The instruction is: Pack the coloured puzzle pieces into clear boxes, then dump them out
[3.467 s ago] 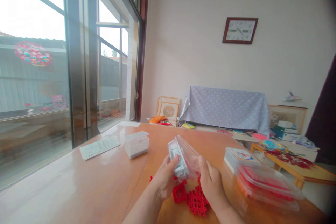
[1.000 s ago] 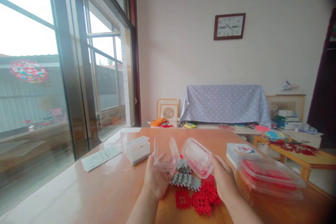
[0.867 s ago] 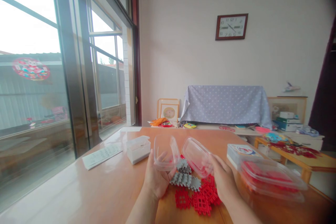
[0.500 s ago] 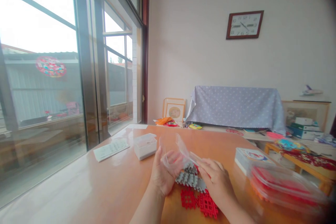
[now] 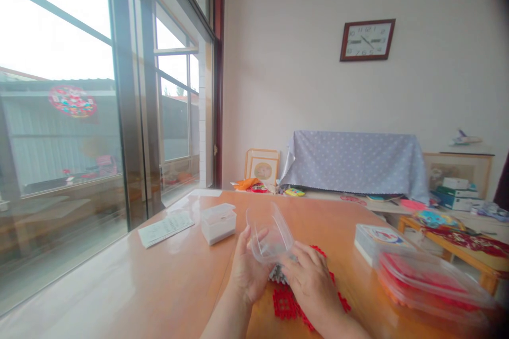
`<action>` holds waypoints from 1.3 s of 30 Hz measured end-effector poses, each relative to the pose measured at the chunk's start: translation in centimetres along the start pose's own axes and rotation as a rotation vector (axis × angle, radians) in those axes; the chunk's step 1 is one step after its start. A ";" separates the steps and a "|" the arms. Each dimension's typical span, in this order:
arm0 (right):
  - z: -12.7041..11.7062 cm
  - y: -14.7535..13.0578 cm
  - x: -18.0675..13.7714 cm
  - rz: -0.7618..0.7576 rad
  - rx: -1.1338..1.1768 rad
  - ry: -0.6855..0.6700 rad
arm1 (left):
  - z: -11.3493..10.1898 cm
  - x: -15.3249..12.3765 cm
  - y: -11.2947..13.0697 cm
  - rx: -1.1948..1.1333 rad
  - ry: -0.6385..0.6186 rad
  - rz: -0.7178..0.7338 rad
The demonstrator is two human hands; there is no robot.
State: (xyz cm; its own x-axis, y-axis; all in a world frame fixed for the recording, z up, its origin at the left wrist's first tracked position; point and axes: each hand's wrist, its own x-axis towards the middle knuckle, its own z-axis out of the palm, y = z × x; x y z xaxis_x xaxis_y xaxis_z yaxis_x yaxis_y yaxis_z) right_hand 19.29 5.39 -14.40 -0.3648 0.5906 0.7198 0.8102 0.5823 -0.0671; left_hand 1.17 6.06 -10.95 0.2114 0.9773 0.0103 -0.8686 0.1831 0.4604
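Observation:
A clear plastic container (image 5: 273,232), tilted on its side, is held above the table in front of me. My left hand (image 5: 247,273) is closed around its left side and underside, with fingers showing through the plastic. At the lower right edge of the container, my right hand (image 5: 312,282) grips with bent fingers; the fingertips are partly hidden. Below the hands lie grey interlocking plastic pieces (image 5: 277,275), mostly covered. Red interlocking plastic pieces (image 5: 284,304) lie on the table under and around my right hand.
On the wooden table (image 5: 175,286), an open-lidded translucent box (image 5: 218,226) and a printed sheet (image 5: 166,228) lie to the left. At right stand a lidded box (image 5: 384,241) and a clear container with red contents (image 5: 431,280). A window (image 5: 59,143) borders the left side.
The container has turned, and its opening now tips up differently. My right hand has moved left and down along it, covering more of the grey and red pieces. The view has shifted slightly.

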 end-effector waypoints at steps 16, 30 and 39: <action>-0.4 -1.4 2.4 0.806 1.083 0.128 | 0.0 0.5 -0.5 0.053 0.066 0.096; 0.8 0.9 5.2 0.817 0.921 0.009 | -0.3 0.5 -0.6 0.156 0.084 0.112; 0.4 1.1 6.1 0.882 0.813 0.054 | 0.1 0.4 -0.1 0.102 0.146 0.266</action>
State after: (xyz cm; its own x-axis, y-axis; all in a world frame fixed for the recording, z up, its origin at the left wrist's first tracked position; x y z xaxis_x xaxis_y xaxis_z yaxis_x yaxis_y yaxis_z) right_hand 17.80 9.87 -10.30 0.2060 0.9504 0.2332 0.2374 0.1827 -0.9541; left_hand 1.35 6.43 -10.91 -0.0902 0.9957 0.0184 -0.8338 -0.0857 0.5454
